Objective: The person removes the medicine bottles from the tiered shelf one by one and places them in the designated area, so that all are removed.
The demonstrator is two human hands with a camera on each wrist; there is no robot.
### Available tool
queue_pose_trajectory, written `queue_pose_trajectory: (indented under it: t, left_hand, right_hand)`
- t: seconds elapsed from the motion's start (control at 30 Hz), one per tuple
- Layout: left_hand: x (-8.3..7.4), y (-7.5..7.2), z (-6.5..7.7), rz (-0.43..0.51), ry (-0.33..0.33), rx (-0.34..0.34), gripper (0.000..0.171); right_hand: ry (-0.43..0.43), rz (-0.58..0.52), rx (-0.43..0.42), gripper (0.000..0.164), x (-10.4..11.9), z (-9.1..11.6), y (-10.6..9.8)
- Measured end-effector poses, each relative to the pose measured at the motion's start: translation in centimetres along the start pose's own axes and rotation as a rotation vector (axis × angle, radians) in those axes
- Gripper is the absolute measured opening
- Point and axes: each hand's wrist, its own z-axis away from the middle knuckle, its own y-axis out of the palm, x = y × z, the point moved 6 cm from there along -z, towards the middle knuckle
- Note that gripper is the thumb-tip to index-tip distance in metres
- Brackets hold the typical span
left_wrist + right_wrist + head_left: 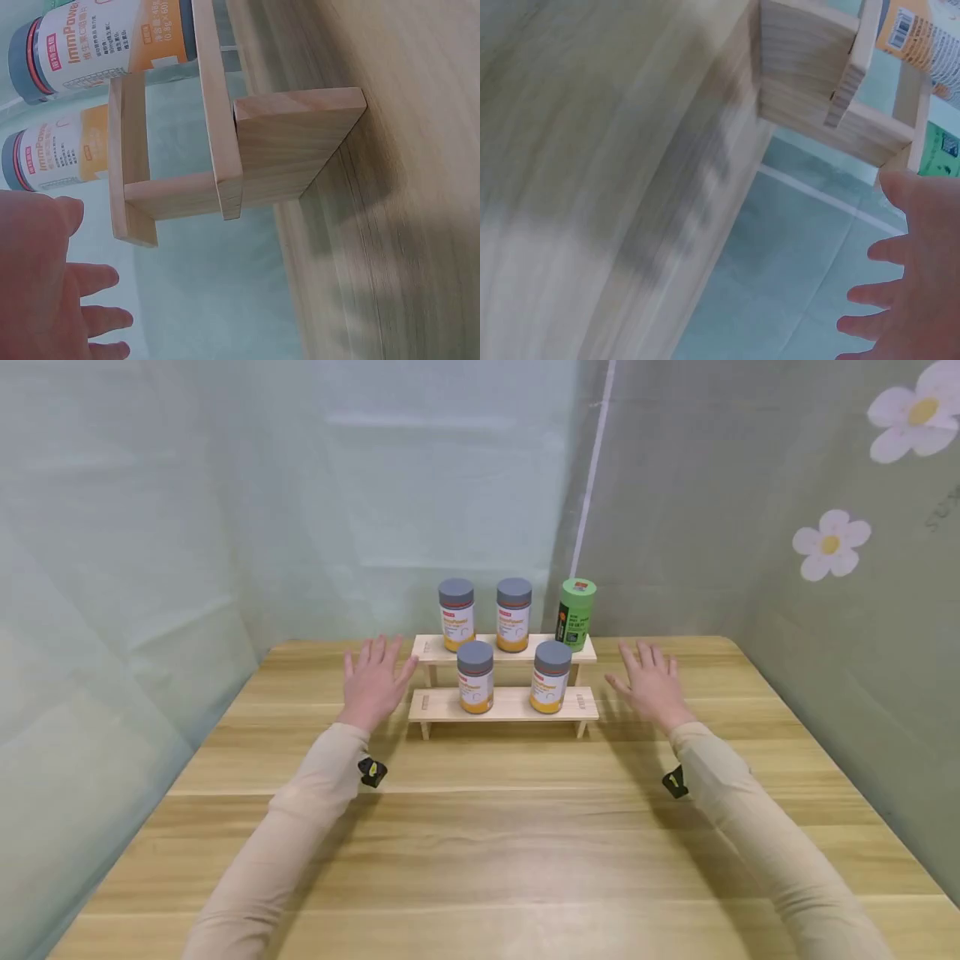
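Observation:
A two-tier wooden display stand (504, 703) is at the middle of the table's far part. Its upper tier holds two grey-lidded supplement bottles and, at the right end, a green bottle (576, 615). Two more grey-lidded supplement bottles (476, 678) stand on the lower tier. My left hand (373, 683), fingers spread, is just left of the stand and holds nothing. On the right, my right hand (651, 683) is also spread and empty, a short way from the stand. The left wrist view shows the thumb near the upper tier's end; fingertips are apart from the bottles.
The wooden table (480, 843) stretches from the stand toward me. Behind it hangs a pale cloth backdrop (390, 493), with a grey flowered section (825, 610) on the right. A black wrist camera (372, 772) sits at the left cuff, another (675, 782) at the right.

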Motion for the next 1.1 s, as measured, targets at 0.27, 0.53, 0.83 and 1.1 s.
queue_pose_trajectory:
  t: [0.27,0.53,0.83,1.1]
  left_hand:
    - [-0.6,-0.1,0.0,-0.015,0.013,0.004,0.066]
    - [-1.0,-0.5,0.0,0.006,0.027,-0.012,0.066]
    - [-0.7,-0.5,-0.1,0.121,0.013,0.029,0.070]
    - [-0.8,0.8,0.9,0.370,0.022,0.302,0.093]
  right_hand:
    - [0.011,-0.003,-0.013,0.069,-0.7,0.4,-0.2]
    - [0.021,-0.020,-0.039,0.067,-0.5,0.6,-0.8]
    - [0.016,-0.111,-0.055,0.071,-0.2,0.4,-1.2]
    - [0.043,-0.339,-0.060,0.076,0.4,1.1,-1.3]
